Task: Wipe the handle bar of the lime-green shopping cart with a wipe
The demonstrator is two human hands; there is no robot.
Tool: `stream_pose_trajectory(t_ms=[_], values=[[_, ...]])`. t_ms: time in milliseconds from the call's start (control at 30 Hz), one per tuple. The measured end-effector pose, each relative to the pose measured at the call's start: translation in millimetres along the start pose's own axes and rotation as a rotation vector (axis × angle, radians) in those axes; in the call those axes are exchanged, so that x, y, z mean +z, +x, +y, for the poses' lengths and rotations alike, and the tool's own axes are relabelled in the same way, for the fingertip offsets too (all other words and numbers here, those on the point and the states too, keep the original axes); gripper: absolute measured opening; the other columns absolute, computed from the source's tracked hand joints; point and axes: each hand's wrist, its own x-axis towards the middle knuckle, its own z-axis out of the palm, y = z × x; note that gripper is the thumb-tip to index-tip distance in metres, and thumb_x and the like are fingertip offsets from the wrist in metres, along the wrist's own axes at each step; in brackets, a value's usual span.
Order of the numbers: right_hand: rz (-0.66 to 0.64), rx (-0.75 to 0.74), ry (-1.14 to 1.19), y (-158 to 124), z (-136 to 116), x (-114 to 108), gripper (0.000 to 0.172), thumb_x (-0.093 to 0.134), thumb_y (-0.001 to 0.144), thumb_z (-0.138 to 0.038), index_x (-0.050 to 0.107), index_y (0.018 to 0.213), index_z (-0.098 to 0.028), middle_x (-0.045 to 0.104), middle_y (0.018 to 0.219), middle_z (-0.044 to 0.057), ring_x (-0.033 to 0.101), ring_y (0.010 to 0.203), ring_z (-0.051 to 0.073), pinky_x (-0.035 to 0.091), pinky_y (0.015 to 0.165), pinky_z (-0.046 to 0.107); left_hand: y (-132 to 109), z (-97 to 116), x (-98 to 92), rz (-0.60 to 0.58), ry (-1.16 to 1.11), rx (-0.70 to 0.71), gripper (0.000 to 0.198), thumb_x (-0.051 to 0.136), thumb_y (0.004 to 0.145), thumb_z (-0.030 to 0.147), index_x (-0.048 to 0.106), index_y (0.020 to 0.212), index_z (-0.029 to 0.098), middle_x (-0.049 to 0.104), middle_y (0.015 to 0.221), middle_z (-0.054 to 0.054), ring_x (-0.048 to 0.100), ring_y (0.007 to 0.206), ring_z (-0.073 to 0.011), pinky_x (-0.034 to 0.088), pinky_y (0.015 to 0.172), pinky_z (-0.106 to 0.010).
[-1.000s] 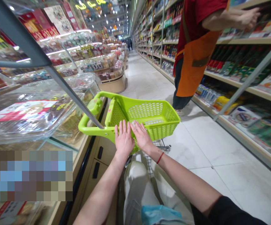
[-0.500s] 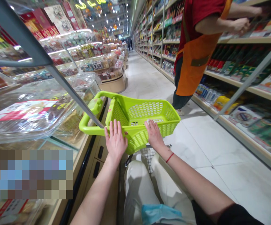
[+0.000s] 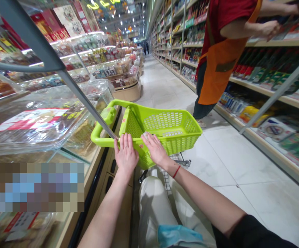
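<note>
A lime-green plastic shopping cart basket stands crosswise in front of my knees. My left hand lies on its near rim by the handle end, fingers stretched out over the edge. Further right along that rim rests my right hand, its fingers extended and pointing up-left. A small pale spot shows by its fingertips; I cannot make out what it is. The cart's curved green handle is at the left, beside a hinged inner panel. Nothing shows in the part of the basket I can see.
On the left are a glass-fronted counter and plastic-wrapped food trays. A grey bar slants across the view. A person in an orange apron stands at the right-hand shelves. A blue mask lies on my lap.
My right hand has slid left along the rim, closer to my left hand. The view has shifted slightly. My left hand stays at the same part of the rim.
</note>
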Motion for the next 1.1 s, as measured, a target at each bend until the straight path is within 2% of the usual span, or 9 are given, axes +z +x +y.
stream_pose_trajectory(t_ms=[167, 300, 467, 600, 700, 867, 1000, 1100], values=[[0.028, 0.056, -0.070, -23, 26, -13, 0.073, 0.034, 0.080, 0.005, 0.040, 0.150, -0.014, 0.039, 0.156, 0.018, 0.028, 0.149, 0.024, 0.023, 0.122, 0.055, 0, -2, -0.6, 0.023, -0.009, -0.011, 0.061, 0.049, 0.084, 0.017, 0.046, 0.143, 0.006, 0.044, 0.152, -0.020, 0.036, 0.145, -0.0314, 0.012, 0.124, -0.053], [0.058, 0.171, -0.075, -27, 28, -12, 0.070, 0.033, 0.081, 0.005, 0.044, 0.148, -0.012, 0.040, 0.155, 0.020, 0.029, 0.149, 0.025, 0.023, 0.121, 0.055, -1, -2, -0.8, 0.036, -0.044, -0.057, 0.058, 0.050, 0.083, 0.016, 0.050, 0.141, 0.010, 0.037, 0.157, -0.019, 0.030, 0.148, -0.0320, 0.017, 0.123, -0.053], [0.016, 0.144, 0.023, -4, -3, -2, 0.080, 0.038, 0.075, 0.008, 0.036, 0.152, -0.012, 0.034, 0.158, 0.019, 0.023, 0.151, 0.023, 0.023, 0.123, 0.054, -2, -2, 1.2, 0.030, -0.090, -0.050, 0.066, 0.052, 0.080, 0.016, 0.045, 0.146, 0.010, 0.040, 0.155, -0.019, 0.031, 0.147, -0.0335, 0.015, 0.123, -0.056], [-0.029, 0.062, 0.080, 18, -36, -2, 0.072, 0.040, 0.081, 0.004, 0.036, 0.152, -0.009, 0.034, 0.158, 0.021, 0.025, 0.150, 0.024, 0.025, 0.123, 0.050, -2, -2, 3.1, 0.035, -0.053, -0.049, 0.063, 0.051, 0.083, 0.018, 0.046, 0.145, 0.008, 0.044, 0.152, -0.020, 0.033, 0.146, -0.0334, 0.015, 0.123, -0.054], [-0.049, 0.000, 0.072, 24, -44, -6, 0.066, 0.040, 0.086, 0.002, 0.036, 0.151, -0.007, 0.032, 0.158, 0.023, 0.025, 0.150, 0.025, 0.025, 0.123, 0.049, -1, -2, 3.1, 0.035, -0.030, -0.046, 0.062, 0.050, 0.084, 0.020, 0.045, 0.145, 0.007, 0.044, 0.152, -0.019, 0.034, 0.146, -0.0328, 0.015, 0.123, -0.052], [-0.032, -0.040, 0.018, 8, -20, -8, 0.072, 0.038, 0.082, 0.005, 0.037, 0.152, -0.013, 0.032, 0.159, 0.019, 0.025, 0.150, 0.022, 0.025, 0.123, 0.050, -2, -2, 1.9, 0.016, -0.029, -0.043, 0.071, 0.052, 0.083, 0.023, 0.035, 0.150, 0.005, 0.042, 0.153, -0.020, 0.032, 0.147, -0.0326, 0.014, 0.124, -0.051], [0.006, 0.029, 0.005, -10, 1, -8, 0.077, 0.037, 0.078, 0.006, 0.037, 0.152, -0.016, 0.033, 0.159, 0.018, 0.023, 0.151, 0.023, 0.024, 0.122, 0.055, -2, -1, 1.3, 0.019, -0.046, -0.049, 0.076, 0.053, 0.082, 0.025, 0.030, 0.151, 0.003, 0.042, 0.153, -0.021, 0.031, 0.147, -0.0323, 0.014, 0.124, -0.050], [0.013, 0.107, 0.025, -12, -1, -4, 0.080, 0.039, 0.075, 0.007, 0.035, 0.152, -0.013, 0.030, 0.160, 0.020, 0.020, 0.151, 0.025, 0.022, 0.122, 0.056, -3, 0, 1.6, 0.027, -0.039, -0.047, 0.078, 0.053, 0.082, 0.027, 0.028, 0.152, 0.001, 0.042, 0.152, -0.022, 0.031, 0.147, -0.0331, 0.013, 0.124, -0.051]])
